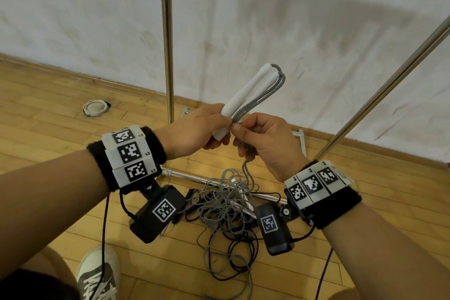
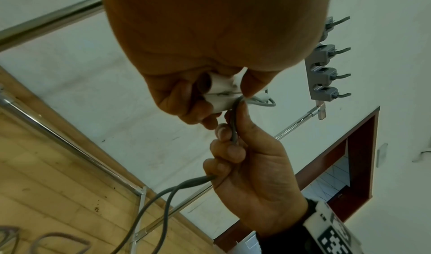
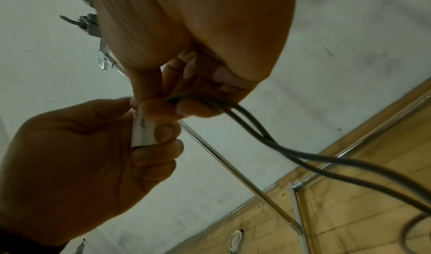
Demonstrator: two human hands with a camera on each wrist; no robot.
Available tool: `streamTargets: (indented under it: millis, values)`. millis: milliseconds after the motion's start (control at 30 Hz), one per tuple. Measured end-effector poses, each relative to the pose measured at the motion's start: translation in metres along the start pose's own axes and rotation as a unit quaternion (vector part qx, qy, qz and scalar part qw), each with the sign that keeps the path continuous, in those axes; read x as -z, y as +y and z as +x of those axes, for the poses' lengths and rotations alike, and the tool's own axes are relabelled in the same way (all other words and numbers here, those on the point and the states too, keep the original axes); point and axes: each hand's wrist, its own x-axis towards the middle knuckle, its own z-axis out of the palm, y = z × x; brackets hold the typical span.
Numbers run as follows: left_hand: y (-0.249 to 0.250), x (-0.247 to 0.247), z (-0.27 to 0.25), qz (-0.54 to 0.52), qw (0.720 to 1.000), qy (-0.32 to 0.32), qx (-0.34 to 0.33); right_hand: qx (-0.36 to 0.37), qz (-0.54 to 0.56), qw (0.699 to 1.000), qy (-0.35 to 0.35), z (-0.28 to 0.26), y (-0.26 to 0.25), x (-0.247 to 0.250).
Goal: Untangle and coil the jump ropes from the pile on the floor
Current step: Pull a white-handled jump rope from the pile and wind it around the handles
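My left hand (image 1: 207, 129) grips two white jump-rope handles (image 1: 246, 95) side by side, their tips pointing up and away. Grey rope (image 1: 267, 91) bends out of the tips and runs back down along the handles. My right hand (image 1: 258, 139) pinches both grey strands just below the left hand, fingers curled round them. In the left wrist view the handles' ends (image 2: 221, 94) show between the fingers and the rope (image 2: 233, 125) passes through the right hand (image 2: 251, 165). In the right wrist view two strands (image 3: 268, 143) trail down. A tangled pile of grey and black ropes (image 1: 229, 204) lies on the floor below.
Wooden floor (image 1: 48, 109) meets a scuffed white wall (image 1: 292, 31). A metal rack stands around the pile: an upright pole (image 1: 166, 39), a slanted pole (image 1: 389, 85) and a floor bar (image 1: 190, 176). A round white fitting (image 1: 95, 107) sits on the floor. My shoe (image 1: 99, 273) is at lower left.
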Motion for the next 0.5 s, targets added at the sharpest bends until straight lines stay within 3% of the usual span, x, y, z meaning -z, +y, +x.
streamTargets:
  millis: [133, 267, 500]
  values:
    - [-0.0005, -0.0032, -0.0008, 0.059, 0.998, 0.016, 0.001, 0.047, -0.091, 0.994, 0.031, -0.001, -0.0009, -0.0019]
    - [-0.0051, -0.0035, 0.001, 0.11, 0.994, 0.02, 0.014, 0.07, -0.152, 0.986, 0.01, -0.0018, 0.0, -0.0057]
    - [-0.0045, -0.0021, 0.0008, 0.115, 0.993, 0.003, 0.001, 0.032, -0.124, 0.992, -0.021, -0.0024, 0.0005, -0.0054]
